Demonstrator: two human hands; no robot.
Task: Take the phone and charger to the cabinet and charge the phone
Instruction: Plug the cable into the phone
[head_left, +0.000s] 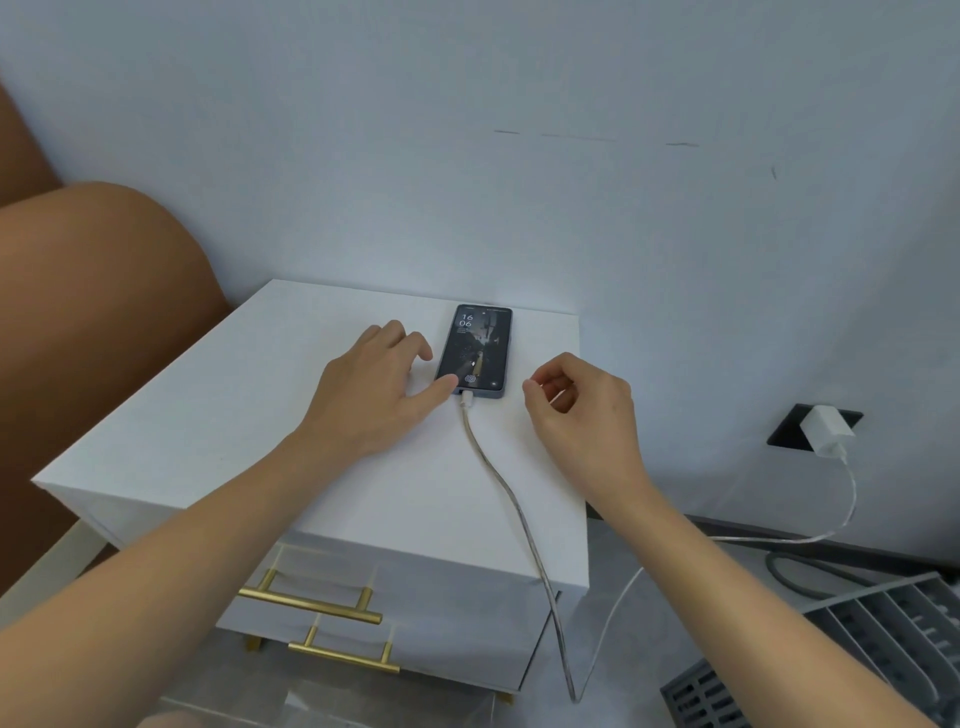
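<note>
Phone (475, 349) screen is lit, and at its far left corner the clock reads "16" over "06". Fingerprint symbol glows at the near end. The smaller status text up top is too tiny to read.

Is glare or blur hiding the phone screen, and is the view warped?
Head view: phone screen lit and sharp, no glare, clock digits legible; white cabinet top bright, slightly washed; wide-angle bending at the edges stretches both forearms; soft, even light, faint shadows.
</note>
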